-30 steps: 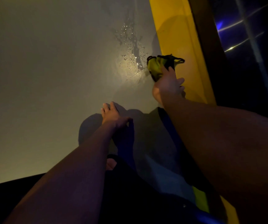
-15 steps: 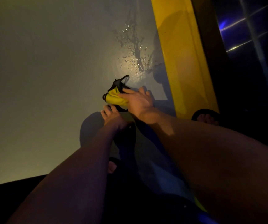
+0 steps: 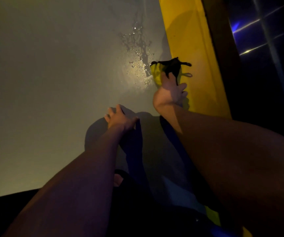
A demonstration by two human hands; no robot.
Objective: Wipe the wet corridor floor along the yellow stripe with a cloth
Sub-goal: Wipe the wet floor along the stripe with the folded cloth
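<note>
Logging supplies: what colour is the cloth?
Yellow with black trim, cloth in the head view.

Yellow cloth (image 3: pixel 156 74) with black trim lying bunched on the grey corridor floor (image 3: pixel 52 82), straddling the yellow stripe (image 3: pixel 189 40) edge, touching glistening water droplets (image 3: pixel 139 50).

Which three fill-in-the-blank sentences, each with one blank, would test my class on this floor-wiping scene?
1. The right hand presses a yellow and black cloth at the edge of the ______ stripe.
2. The left hand rests on the grey ______ with fingers spread.
3. The water droplets lie to the ______ of the stripe in the picture.

Missing words: yellow; floor; left
</note>
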